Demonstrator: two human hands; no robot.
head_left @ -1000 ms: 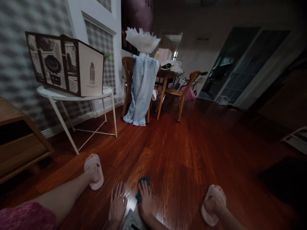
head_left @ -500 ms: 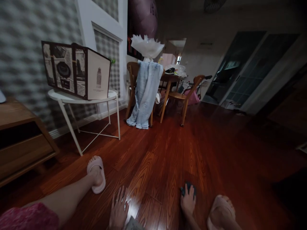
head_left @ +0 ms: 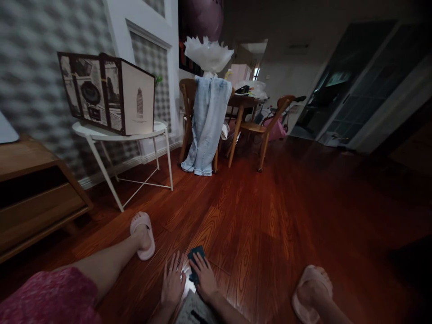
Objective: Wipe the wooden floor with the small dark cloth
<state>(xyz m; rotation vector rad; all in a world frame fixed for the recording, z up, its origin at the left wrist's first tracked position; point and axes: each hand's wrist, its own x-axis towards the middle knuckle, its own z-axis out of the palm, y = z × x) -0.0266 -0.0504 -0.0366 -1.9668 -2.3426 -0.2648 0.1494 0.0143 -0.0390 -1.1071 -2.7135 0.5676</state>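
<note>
A dark teal cloth [head_left: 197,250] lies on the reddish wooden floor in front of me. My right hand [head_left: 205,278] presses down on it with the fingers stretched over its top, and part of the cloth shows beyond the fingertips and beside the palm. Just to the left, my left hand [head_left: 173,280] rests flat on the floor, fingers spread, holding nothing. A ring shows on one of its fingers. Between my forearms a grey fabric piece [head_left: 194,310] comes into the bottom of the view.
My feet in pink slippers [head_left: 145,234] stand on either side. At the left are a wooden cabinet [head_left: 43,193] and a white side table [head_left: 158,129] bearing a patterned box [head_left: 138,101]. Further off, jeans [head_left: 207,126] hang over a chair beside a dining table [head_left: 241,100].
My right hand has slid the cloth left across the floor, from near the right foot to beside my left hand. The left hand has stayed flat in nearly the same place.
</note>
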